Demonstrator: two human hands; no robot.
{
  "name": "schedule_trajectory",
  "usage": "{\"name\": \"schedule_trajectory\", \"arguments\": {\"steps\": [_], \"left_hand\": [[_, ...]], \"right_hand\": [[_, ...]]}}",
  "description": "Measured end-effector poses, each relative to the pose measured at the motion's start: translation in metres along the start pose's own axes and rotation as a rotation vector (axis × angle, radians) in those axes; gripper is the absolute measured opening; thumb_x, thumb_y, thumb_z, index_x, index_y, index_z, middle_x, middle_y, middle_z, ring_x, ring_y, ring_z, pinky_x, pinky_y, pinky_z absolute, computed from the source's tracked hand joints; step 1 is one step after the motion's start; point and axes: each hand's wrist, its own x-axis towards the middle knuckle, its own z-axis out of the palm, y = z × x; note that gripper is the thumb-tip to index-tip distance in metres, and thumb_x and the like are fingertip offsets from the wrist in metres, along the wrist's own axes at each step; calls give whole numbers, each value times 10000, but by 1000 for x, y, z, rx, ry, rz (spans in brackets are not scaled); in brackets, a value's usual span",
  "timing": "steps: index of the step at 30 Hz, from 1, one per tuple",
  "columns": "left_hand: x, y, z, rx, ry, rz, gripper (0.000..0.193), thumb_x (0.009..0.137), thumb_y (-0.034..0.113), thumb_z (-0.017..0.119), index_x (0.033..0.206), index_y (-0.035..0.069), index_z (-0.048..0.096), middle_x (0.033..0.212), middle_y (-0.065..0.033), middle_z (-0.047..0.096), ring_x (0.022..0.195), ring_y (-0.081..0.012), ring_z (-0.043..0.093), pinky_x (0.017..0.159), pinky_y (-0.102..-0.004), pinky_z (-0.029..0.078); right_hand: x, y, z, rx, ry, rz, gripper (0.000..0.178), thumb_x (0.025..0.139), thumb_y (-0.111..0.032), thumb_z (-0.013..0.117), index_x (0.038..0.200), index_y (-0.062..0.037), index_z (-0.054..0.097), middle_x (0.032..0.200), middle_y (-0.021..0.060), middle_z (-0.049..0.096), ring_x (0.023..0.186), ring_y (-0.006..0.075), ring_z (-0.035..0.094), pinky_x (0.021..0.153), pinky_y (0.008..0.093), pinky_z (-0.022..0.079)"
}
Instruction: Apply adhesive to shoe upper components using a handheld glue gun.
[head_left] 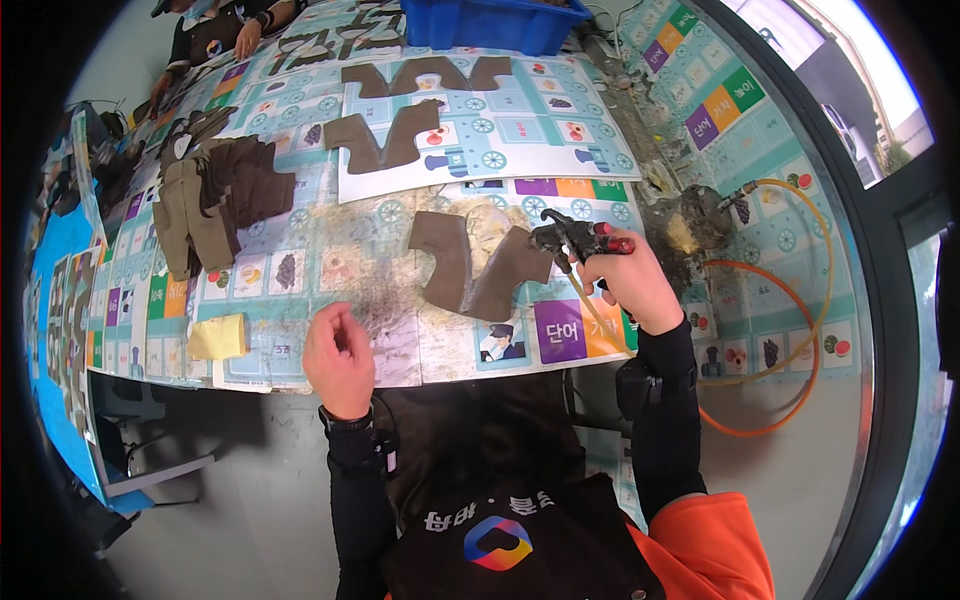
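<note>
My right hand (640,290) is wrapped around a black and red spray gun (575,240), held over the right end of a brown V-shaped cut piece (465,275). That piece lies flat on the stained table covering, with a pale line along its inner edge. Part of its right arm is hidden behind the spray gun. At the table's near edge hovers my left hand (340,360), its fingers loosely curled with nothing visible in them. Farther off, more brown cut pieces (385,140) lie on a white printed sheet (520,145).
A pile of brown pieces (215,190) lies at left, with a yellow pad (217,338) nearer. A blue bin (490,22) stands at the back. Yellow and orange hoses (815,330) loop at right, beside a window frame. Another person's hand (249,40) shows at far left.
</note>
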Motion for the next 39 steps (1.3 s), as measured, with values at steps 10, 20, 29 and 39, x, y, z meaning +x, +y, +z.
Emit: {"name": "schedule_trajectory", "arguments": {"steps": [10, 20, 29, 39], "left_hand": [[1, -1, 0, 35, 5, 22, 102, 890, -2, 574, 986, 25, 599, 736, -84, 584, 598, -180, 533, 577, -309, 449], [1, 1, 0, 19, 0, -4, 126, 855, -8, 602, 972, 35, 606, 769, -91, 613, 633, -229, 589, 585, -332, 463], [0, 0, 0, 7, 14, 5, 101, 887, -8, 576, 981, 21, 598, 753, -95, 599, 609, -194, 550, 585, -314, 456], [2, -1, 1, -4, 20, 13, 101, 892, -4, 576, 987, 21, 600, 763, -90, 601, 611, -176, 545, 589, -294, 454]], "right_hand": [[2, 8, -5, -152, 37, -205, 111, 704, 36, 556, 606, -9, 580, 776, 60, 656, 490, 71, 452, 484, 233, 362], [-1, 6, 0, -43, 29, -40, 127, 606, -4, 613, 728, 30, 621, 667, 35, 605, 508, 98, 482, 449, 252, 344], [-8, 3, 7, -21, -72, 4, 132, 629, 4, 601, 755, 36, 622, 675, 43, 608, 502, 100, 480, 461, 255, 357], [-22, 0, 19, -50, -225, -40, 168, 648, 9, 588, 807, 54, 621, 679, 60, 597, 582, 119, 528, 548, 257, 415]]}}
